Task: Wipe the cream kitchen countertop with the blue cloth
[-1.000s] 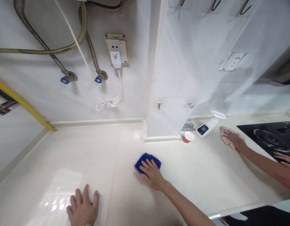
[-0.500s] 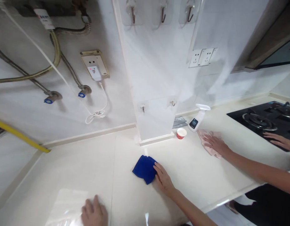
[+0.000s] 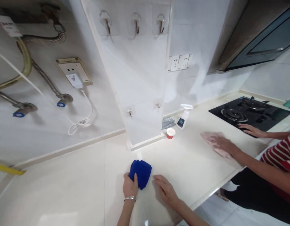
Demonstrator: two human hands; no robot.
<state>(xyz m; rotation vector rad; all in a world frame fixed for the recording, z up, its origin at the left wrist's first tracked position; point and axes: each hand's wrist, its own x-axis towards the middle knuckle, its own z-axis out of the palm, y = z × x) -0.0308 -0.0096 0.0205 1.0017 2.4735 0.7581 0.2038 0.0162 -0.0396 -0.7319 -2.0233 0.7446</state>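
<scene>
A folded blue cloth [image 3: 141, 173] is gripped at its left edge by my left hand [image 3: 131, 185], thumb on top and the other fingers tucked beneath. The wrist above that hand wears a metal band. To the right of the cloth, my right hand [image 3: 166, 190] rests apart from it at the white countertop [image 3: 83, 182], fingers loosely bent and holding nothing. Beyond it a co-worker's hand [image 3: 223, 146], blurred by motion, presses a pink cloth [image 3: 212, 139] on the same counter.
A white spray bottle [image 3: 184, 117] and a red and white cup [image 3: 170, 133] stand by the wall pillar. The co-worker's other hand [image 3: 250, 130] lies at the black gas hob [image 3: 265, 117]. A yellow pipe [image 3: 8, 169] and a plugged-in charger [image 3: 74, 80] are at the left.
My left hand has come up from the lower left and taken hold of the blue cloth. My right hand has let go of it. The view has swung right, and the co-worker's pink cloth has moved.
</scene>
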